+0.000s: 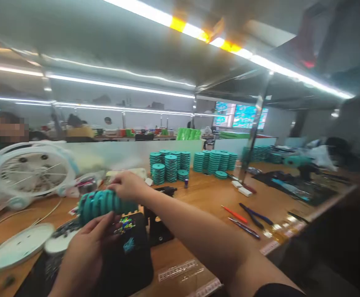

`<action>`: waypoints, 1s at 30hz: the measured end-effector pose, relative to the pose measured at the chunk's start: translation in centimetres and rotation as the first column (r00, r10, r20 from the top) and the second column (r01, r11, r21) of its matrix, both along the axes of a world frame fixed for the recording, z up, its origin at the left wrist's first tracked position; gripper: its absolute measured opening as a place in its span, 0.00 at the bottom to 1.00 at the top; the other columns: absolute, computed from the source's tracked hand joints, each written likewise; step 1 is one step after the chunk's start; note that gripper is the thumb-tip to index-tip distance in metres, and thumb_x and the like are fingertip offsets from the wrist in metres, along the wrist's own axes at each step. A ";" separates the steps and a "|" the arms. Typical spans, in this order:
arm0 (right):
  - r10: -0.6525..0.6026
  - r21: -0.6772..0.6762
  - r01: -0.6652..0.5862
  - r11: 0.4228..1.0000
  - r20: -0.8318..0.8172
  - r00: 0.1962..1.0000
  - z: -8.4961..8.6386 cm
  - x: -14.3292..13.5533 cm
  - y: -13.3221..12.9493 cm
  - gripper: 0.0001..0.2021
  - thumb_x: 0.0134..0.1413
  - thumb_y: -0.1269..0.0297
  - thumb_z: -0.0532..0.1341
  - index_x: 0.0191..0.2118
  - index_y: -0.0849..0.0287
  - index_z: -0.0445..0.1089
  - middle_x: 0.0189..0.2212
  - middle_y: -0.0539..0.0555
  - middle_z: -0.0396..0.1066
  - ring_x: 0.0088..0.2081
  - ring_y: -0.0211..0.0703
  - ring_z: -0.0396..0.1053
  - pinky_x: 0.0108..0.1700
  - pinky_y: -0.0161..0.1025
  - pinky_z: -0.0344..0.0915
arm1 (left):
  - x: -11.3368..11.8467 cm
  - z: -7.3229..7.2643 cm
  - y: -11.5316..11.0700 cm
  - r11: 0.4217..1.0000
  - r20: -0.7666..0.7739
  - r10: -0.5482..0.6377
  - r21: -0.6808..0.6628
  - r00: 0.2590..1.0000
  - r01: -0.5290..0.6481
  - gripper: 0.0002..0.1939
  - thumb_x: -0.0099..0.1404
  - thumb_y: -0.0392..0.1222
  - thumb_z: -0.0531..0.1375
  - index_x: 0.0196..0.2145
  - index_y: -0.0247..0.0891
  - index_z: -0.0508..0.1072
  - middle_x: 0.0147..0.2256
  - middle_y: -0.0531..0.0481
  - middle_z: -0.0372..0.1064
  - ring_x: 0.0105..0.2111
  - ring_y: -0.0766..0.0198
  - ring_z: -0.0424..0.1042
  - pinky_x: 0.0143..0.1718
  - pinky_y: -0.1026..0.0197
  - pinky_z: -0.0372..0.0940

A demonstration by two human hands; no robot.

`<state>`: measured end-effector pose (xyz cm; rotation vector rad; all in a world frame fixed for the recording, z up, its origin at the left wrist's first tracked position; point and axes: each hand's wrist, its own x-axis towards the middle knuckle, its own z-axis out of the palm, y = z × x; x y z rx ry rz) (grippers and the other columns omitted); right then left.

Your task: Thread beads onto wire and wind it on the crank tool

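Observation:
A row of teal discs (98, 205) lies sideways above a black mat (130, 264), held between both hands. My left hand (88, 243) grips it from the near side, with thumb and fingers pressed together near its lower edge. From above, my right hand (127, 186) closes over its right part, the arm reaching across from the right. On the mat are small multicoloured pieces (127, 222) and a little heap of blue pieces (129, 245). A white dish (59, 243) of dark parts is left of my left hand.
Stacks of teal discs (171, 168) stand at the back. Pliers (254, 215), an orange tool (235, 214) and a pen-like tool (244, 228) lie right. A white fan (31, 171) and white lid (20, 246) are left. A metal post (256, 128) rises behind; people sit beyond.

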<state>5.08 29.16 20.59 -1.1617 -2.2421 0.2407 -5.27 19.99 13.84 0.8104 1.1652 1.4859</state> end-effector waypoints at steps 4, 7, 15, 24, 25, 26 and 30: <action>0.021 -0.015 -0.022 1.000 -0.103 0.994 -1.5 -0.1 0.5 0.10 0.55 0.64 0.57 0.32 0.61 0.75 0.27 0.51 0.75 0.28 0.37 0.66 0.28 0.31 0.56 | -0.6 -0.7 0.0 0.999 0.074 -0.034 0.001 0.997 0.034 0.03 0.59 0.34 0.61 0.28 0.32 0.72 0.30 0.45 0.75 0.29 0.64 0.74 0.22 0.70 0.66; 0.007 -0.026 -0.011 1.000 -0.140 0.990 -2.0 0.0 0.4 0.10 0.54 0.64 0.57 0.31 0.62 0.74 0.25 0.52 0.73 0.27 0.37 0.65 0.28 0.32 0.56 | -0.2 -0.8 -0.1 0.999 0.097 -0.035 0.024 0.995 0.033 0.04 0.59 0.35 0.61 0.27 0.32 0.72 0.28 0.45 0.75 0.26 0.66 0.73 0.20 0.71 0.66; -0.016 -0.020 0.013 1.000 -0.155 0.988 -2.2 0.2 0.2 0.10 0.51 0.61 0.58 0.28 0.60 0.73 0.21 0.48 0.69 0.23 0.37 0.60 0.25 0.33 0.53 | -0.3 -1.3 -0.2 0.998 0.113 -0.055 0.021 0.992 0.053 0.05 0.58 0.38 0.62 0.28 0.33 0.72 0.31 0.42 0.75 0.27 0.64 0.73 0.20 0.70 0.65; 0.080 0.116 -0.067 0.991 -0.118 0.990 -2.5 0.4 -0.4 0.06 0.53 0.65 0.57 0.31 0.57 0.71 0.28 0.49 0.70 0.29 0.38 0.63 0.31 0.34 0.57 | -0.3 -1.4 -0.1 0.998 0.069 -0.056 0.017 0.996 0.055 0.07 0.55 0.40 0.63 0.27 0.33 0.73 0.30 0.44 0.75 0.29 0.63 0.73 0.22 0.69 0.65; 0.095 0.137 -0.081 0.987 -0.106 0.990 -2.5 0.4 -0.5 0.06 0.54 0.66 0.57 0.31 0.57 0.71 0.30 0.50 0.70 0.30 0.39 0.64 0.33 0.34 0.57 | -0.3 -1.4 -0.1 0.999 0.065 -0.053 0.014 0.997 0.052 0.07 0.55 0.41 0.63 0.27 0.33 0.73 0.30 0.44 0.75 0.29 0.63 0.73 0.22 0.69 0.65; 0.112 0.158 -0.096 0.983 -0.091 0.990 -2.5 0.5 -0.6 0.06 0.54 0.66 0.56 0.32 0.57 0.71 0.31 0.50 0.69 0.32 0.39 0.64 0.34 0.34 0.58 | -0.3 -1.4 0.0 0.999 0.060 -0.049 0.012 0.997 0.048 0.07 0.54 0.41 0.63 0.27 0.33 0.73 0.29 0.44 0.75 0.29 0.63 0.73 0.22 0.69 0.65; 0.159 0.213 -0.153 0.965 -0.014 0.987 -2.5 0.8 -0.9 0.08 0.56 0.68 0.55 0.33 0.56 0.72 0.33 0.50 0.67 0.33 0.38 0.66 0.36 0.34 0.59 | -0.2 -1.4 -0.1 0.999 0.043 -0.036 0.018 0.998 0.035 0.08 0.54 0.41 0.64 0.25 0.33 0.73 0.29 0.44 0.75 0.30 0.63 0.73 0.23 0.69 0.65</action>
